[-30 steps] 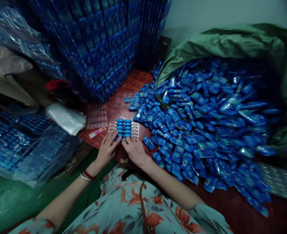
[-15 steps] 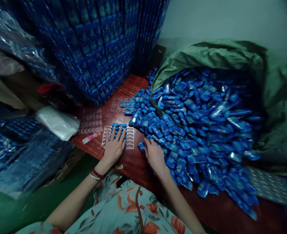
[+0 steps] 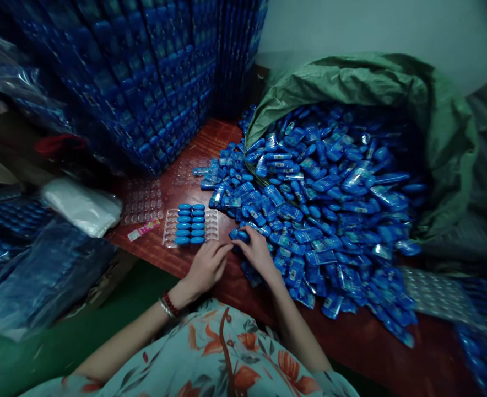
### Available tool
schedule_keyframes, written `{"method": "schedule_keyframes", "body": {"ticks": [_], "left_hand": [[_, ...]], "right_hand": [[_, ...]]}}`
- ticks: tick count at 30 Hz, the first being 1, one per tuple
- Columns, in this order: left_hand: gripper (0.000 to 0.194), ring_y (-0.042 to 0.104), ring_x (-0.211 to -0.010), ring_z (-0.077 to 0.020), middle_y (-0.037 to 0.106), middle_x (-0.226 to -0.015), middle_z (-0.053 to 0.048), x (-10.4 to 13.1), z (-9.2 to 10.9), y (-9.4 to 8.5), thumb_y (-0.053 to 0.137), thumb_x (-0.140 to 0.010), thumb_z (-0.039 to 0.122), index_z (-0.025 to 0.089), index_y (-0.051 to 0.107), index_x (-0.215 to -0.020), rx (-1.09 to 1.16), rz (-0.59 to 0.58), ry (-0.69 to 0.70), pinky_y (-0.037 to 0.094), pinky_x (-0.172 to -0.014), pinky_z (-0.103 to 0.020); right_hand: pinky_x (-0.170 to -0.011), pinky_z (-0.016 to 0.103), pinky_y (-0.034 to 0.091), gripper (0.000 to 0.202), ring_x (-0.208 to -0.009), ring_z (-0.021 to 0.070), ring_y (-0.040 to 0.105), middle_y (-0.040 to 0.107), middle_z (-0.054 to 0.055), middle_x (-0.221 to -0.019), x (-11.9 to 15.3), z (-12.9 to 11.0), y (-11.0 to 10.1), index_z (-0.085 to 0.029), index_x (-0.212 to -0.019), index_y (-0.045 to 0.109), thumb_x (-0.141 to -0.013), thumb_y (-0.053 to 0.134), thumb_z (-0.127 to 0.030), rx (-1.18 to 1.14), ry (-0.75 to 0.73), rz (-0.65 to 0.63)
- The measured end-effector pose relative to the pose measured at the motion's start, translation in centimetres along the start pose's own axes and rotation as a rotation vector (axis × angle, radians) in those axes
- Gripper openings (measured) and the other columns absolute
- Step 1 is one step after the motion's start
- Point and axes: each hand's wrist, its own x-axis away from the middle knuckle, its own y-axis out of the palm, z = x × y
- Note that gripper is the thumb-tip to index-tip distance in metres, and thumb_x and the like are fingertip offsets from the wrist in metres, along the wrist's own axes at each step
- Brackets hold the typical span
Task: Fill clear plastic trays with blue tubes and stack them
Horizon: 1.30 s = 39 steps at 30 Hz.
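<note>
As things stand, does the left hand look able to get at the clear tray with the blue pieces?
Probably yes: the left hand is just on the near side of the clear tray, with nothing visible blocking the way.

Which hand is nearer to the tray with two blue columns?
Left. The left hand is by the near right corner of the tray; the right hand is farther right, at the pile, holding a blue packet.
</note>
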Motion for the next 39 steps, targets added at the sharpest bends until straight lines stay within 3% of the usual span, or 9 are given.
{"method": "schedule_keyframes", "body": {"ticks": [2, 8, 15, 21, 27, 30, 34, 36, 39], "left_hand": [[0.03, 0.057, -0.093, -0.02, 0.059, -0.102, -0.011, -0.4, 0.5, 1.8, 0.039, -0.09, 0.013, 0.016, 0.054, -0.116, 0.047, -0.115, -0.062, 0.05, -0.081, -0.034], [0.046, 0.053, -0.109, -0.0235, 0.051, -0.119, -0.017, -3.2, -0.5, 4.3, 0.035, -0.089, 0.008, 0.012, 0.035, -0.135, -0.034, -0.187, -0.257, 0.048, -0.09, -0.039], [0.045, 0.049, -0.113, -0.0314, 0.046, -0.13, -0.02, -5.5, 0.0, 4.8, 0.052, -0.082, 0.009, 0.012, 0.045, -0.127, -0.224, -0.414, -0.141, 0.046, -0.09, -0.047], [0.026, 0.058, -0.098, -0.0275, 0.051, -0.116, -0.019, -5.2, 1.9, 5.8, 0.045, -0.089, 0.015, 0.011, 0.052, -0.114, -0.249, -0.585, -0.104, 0.052, -0.074, -0.038], [0.037, 0.064, -0.079, -0.0225, 0.052, -0.112, -0.013, -4.7, 1.8, 3.8, 0.06, -0.084, 0.034, 0.018, 0.048, -0.115, -0.179, -0.753, -0.029, 0.053, -0.064, -0.034], [0.035, 0.063, -0.083, -0.0211, 0.054, -0.111, -0.01, -3.6, 1.4, 1.7, 0.056, -0.087, 0.03, 0.019, 0.045, -0.118, -0.086, -0.659, 0.011, 0.051, -0.067, -0.03], [0.027, 0.063, -0.083, -0.0152, 0.059, -0.106, -0.006, -0.4, 1.1, -1.6, 0.043, -0.093, 0.02, 0.022, 0.047, -0.12, 0.075, -0.483, 0.004, 0.05, -0.068, -0.024], [0.026, 0.064, -0.085, -0.0143, 0.062, -0.103, -0.006, 1.3, 0.7, -3.6, 0.041, -0.094, 0.02, 0.022, 0.049, -0.118, 0.155, -0.273, -0.054, 0.05, -0.072, -0.023], [0.022, 0.063, -0.089, -0.0153, 0.066, -0.099, -0.006, 2.8, -1.1, -6.6, 0.047, -0.091, 0.02, 0.02, 0.055, -0.112, 0.199, 0.145, -0.224, 0.051, -0.078, -0.026]], "right_hand": [[-0.075, 0.032, 0.047, 0.021, -0.079, 0.0196, 0.062, 0.066, 0.004, -0.086, -0.2, 0.8, -0.4, -0.019, -0.097, 0.059, -0.081, 0.057, -0.032, -0.069, 0.051, 0.017], [-0.063, 0.029, 0.047, 0.031, -0.057, 0.0164, 0.059, 0.064, 0.0, -0.068, 0.2, 1.3, -1.5, -0.017, -0.109, 0.058, -0.086, 0.045, -0.034, -0.131, 0.12, -0.021], [-0.063, 0.029, 0.044, 0.035, -0.063, 0.0191, 0.058, 0.065, 0.004, -0.073, 1.8, 1.3, -4.3, -0.016, -0.106, 0.06, -0.086, 0.044, -0.04, 0.081, 0.168, 0.145], [-0.061, 0.029, 0.043, 0.035, -0.058, 0.0185, 0.055, 0.062, 0.003, -0.068, 2.5, 2.0, -4.7, -0.016, -0.105, 0.059, -0.085, 0.044, -0.041, 0.128, 0.19, 0.188], [-0.062, 0.03, 0.045, 0.038, -0.059, 0.0177, 0.055, 0.064, 0.004, -0.075, 2.0, 1.2, -5.5, -0.016, -0.107, 0.06, -0.084, 0.047, -0.044, 0.041, 0.165, 0.175], [-0.064, 0.031, 0.048, 0.037, -0.067, 0.0184, 0.06, 0.066, 0.006, -0.085, 0.5, 0.3, -4.6, -0.018, -0.107, 0.059, -0.083, 0.051, -0.045, -0.143, 0.132, 0.172], [-0.078, 0.034, 0.049, 0.028, -0.083, 0.0201, 0.063, 0.067, 0.006, -0.095, -3.0, -1.1, -1.2, -0.02, -0.104, 0.06, -0.084, 0.052, -0.037, -0.247, -0.029, 0.167], [-0.083, 0.035, 0.047, 0.024, -0.09, 0.0206, 0.062, 0.067, 0.007, -0.098, -5.0, -1.6, 0.4, -0.02, -0.104, 0.06, -0.085, 0.051, -0.031, -0.199, -0.14, 0.141], [-0.087, 0.035, 0.045, 0.024, -0.096, 0.0201, 0.06, 0.065, 0.008, -0.104, -7.2, -1.9, 1.9, -0.019, -0.108, 0.059, -0.088, 0.045, -0.02, -0.106, -0.306, 0.034]]}}
